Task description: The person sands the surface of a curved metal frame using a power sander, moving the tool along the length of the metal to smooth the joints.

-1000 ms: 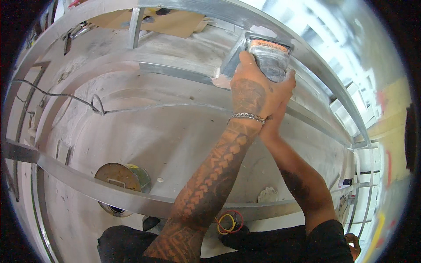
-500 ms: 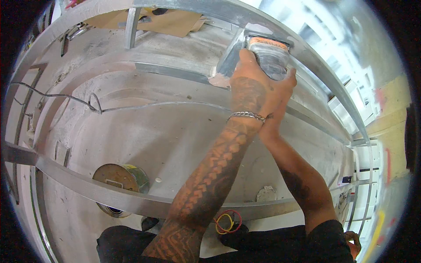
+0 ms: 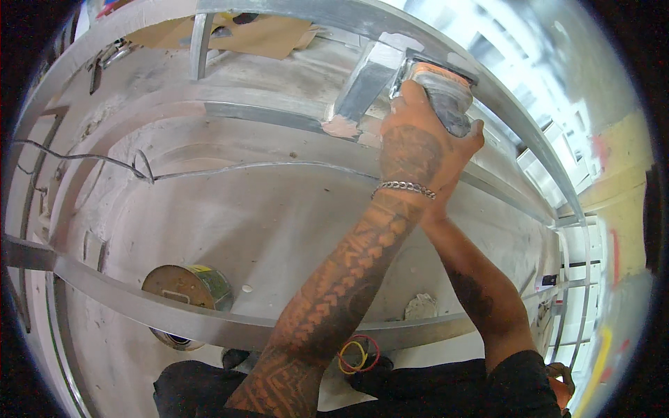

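Observation:
A power sander (image 3: 446,94) with an orange band and dusty grey body lies against the far metal frame bar (image 3: 380,21), beside a short crossbar (image 3: 366,87) with pale filler at its ends. My left hand (image 3: 418,143), with a chain bracelet (image 3: 404,187) at the wrist, is closed round the sander's body. Its thumb sticks out on the right side. Behind and below it, my right hand (image 3: 446,194) is mostly covered by the left, its fingers hidden.
A grey cable (image 3: 244,166) runs from the left toward my hands. The near frame bar (image 3: 209,317) curves across in front of me. A round tin (image 3: 185,287) lies tipped at the lower left. Yellow and red rings (image 3: 355,354) hang near my legs; brown cardboard (image 3: 272,36) lies far left.
Both hands and the sander have moved right and slightly down along the far bar. More of the short crossbar shows at the sander's left. The view has shifted a little.

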